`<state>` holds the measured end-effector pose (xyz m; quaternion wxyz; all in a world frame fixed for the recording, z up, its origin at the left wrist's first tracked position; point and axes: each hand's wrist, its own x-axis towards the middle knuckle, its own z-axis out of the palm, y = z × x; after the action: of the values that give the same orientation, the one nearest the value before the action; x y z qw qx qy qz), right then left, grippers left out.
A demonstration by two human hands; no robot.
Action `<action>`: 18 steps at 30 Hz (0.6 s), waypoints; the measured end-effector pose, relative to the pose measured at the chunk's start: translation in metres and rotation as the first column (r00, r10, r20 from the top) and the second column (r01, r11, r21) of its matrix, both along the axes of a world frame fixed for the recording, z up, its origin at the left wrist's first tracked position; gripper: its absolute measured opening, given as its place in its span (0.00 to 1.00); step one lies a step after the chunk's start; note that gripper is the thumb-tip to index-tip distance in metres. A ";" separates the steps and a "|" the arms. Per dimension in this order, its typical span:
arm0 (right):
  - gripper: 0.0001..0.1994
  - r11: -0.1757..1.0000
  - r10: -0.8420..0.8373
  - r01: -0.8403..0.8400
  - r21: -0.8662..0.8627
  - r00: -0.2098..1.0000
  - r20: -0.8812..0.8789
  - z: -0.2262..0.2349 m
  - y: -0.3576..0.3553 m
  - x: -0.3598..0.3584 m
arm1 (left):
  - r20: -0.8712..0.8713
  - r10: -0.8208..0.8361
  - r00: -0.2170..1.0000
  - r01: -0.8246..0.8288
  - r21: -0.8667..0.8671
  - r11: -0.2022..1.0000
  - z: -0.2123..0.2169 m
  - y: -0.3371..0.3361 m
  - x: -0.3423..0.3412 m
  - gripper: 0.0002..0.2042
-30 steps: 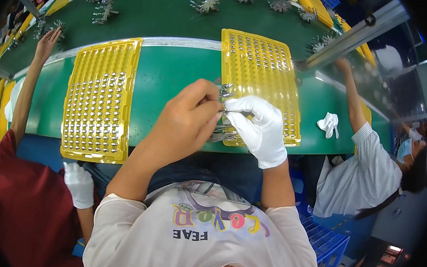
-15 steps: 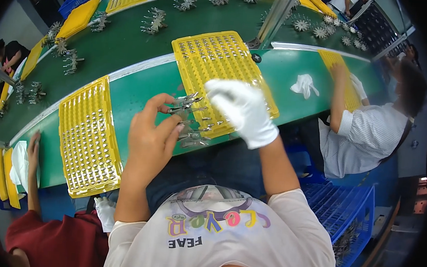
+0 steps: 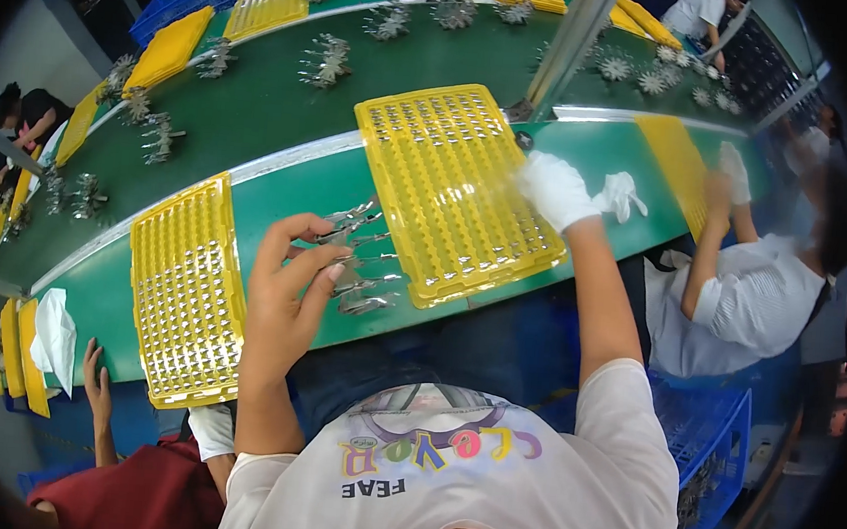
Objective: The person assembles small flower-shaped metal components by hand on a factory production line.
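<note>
At your far left, a crumpled white cloth (image 3: 54, 343) lies on the glossy green tabletop (image 3: 300, 190), with a co-worker's bare hand (image 3: 96, 378) just beside. Next comes a yellow ridged plastic tray (image 3: 187, 216), largely filled with small silver pieces. Its lower end juts past the table's front edge, right above a co-worker's white-gloved hand (image 3: 211, 432); a knock from that hand or your left forearm could tip it and scatter the pieces.

Your bare left hand (image 3: 286, 284) is half curled, thumb and fingers pinching a silver metal cluster of splayed prongs (image 3: 368, 284) between the trays. A loose pinch could let it twist or drop. Its prong tips come right up to the left rim of the second yellow plastic tray (image 3: 458, 208), so they could snag there; you cannot tell whether they touch.

Your white-gloved right hand (image 3: 557, 190) is blurred over that tray's right side; its opening, and anything in it, cannot be told. The sleeve or cuff could catch seated pieces. A grey metal post (image 3: 566, 57) limits reach beyond, and a loose white glove (image 3: 620, 196) lies just to the right, near a co-worker in a pale top (image 3: 749, 300).
</note>
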<state>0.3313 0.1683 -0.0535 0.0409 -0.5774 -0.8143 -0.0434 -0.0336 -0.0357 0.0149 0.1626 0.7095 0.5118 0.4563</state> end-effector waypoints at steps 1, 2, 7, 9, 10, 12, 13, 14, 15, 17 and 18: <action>0.06 0.998 -0.015 0.013 -0.059 0.999 -0.036 0.011 -0.005 -0.003 | -0.006 0.019 1.000 -0.019 -0.002 1.000 -0.001 0.003 0.000 0.09; 0.05 0.991 0.131 -0.130 0.021 0.991 -0.027 -0.008 0.002 0.020 | -0.007 0.002 1.000 -0.002 0.003 1.000 -0.001 0.009 0.003 0.09; 0.05 0.952 -0.263 0.016 -0.307 0.558 -0.787 0.037 -0.047 -0.025 | -0.065 -0.004 0.998 0.010 0.082 0.997 0.000 0.020 0.010 0.08; 0.06 0.935 -0.081 -0.310 -0.170 0.280 -0.957 0.038 -0.073 -0.043 | -0.059 0.018 0.998 -0.013 0.094 0.995 -0.002 0.023 0.016 0.07; 0.06 0.922 -0.152 -0.308 -0.233 0.265 -0.952 0.048 -0.088 -0.065 | -0.088 0.037 0.995 -0.026 0.123 0.992 -0.004 0.024 0.017 0.07; 0.05 0.925 0.032 -0.373 -0.070 0.261 -0.965 0.050 -0.104 -0.090 | -0.122 0.049 0.991 -0.030 0.151 0.988 -0.003 0.025 0.022 0.06; 0.05 0.927 0.075 -0.372 -0.040 0.290 -0.954 0.061 -0.111 -0.102 | -0.132 0.061 0.989 -0.039 0.161 0.986 -0.002 0.025 0.024 0.06; 0.05 0.925 0.158 -0.380 0.030 0.311 -0.937 0.065 -0.113 -0.110 | -0.141 0.073 0.987 -0.048 0.170 0.984 -0.001 0.024 0.026 0.05; 0.05 0.916 0.241 -0.388 0.100 0.334 -0.911 0.068 -0.114 -0.116 | -0.145 0.074 0.987 -0.049 0.169 0.984 0.000 0.025 0.027 0.05; 0.05 0.902 0.280 -0.411 0.132 0.324 -0.903 0.073 -0.116 -0.124 | -0.194 0.102 0.976 -0.052 0.250 0.967 0.002 0.025 0.029 0.05; 0.05 0.887 0.310 -0.440 0.144 0.335 -0.890 0.074 -0.116 -0.126 | -0.195 0.107 0.975 -0.056 0.249 0.967 0.003 0.025 0.029 0.05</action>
<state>0.2051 0.0523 0.0210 0.4387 -0.3085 -0.7772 0.3292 -0.0045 -0.0110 0.0182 0.0017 0.7460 0.4952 0.4452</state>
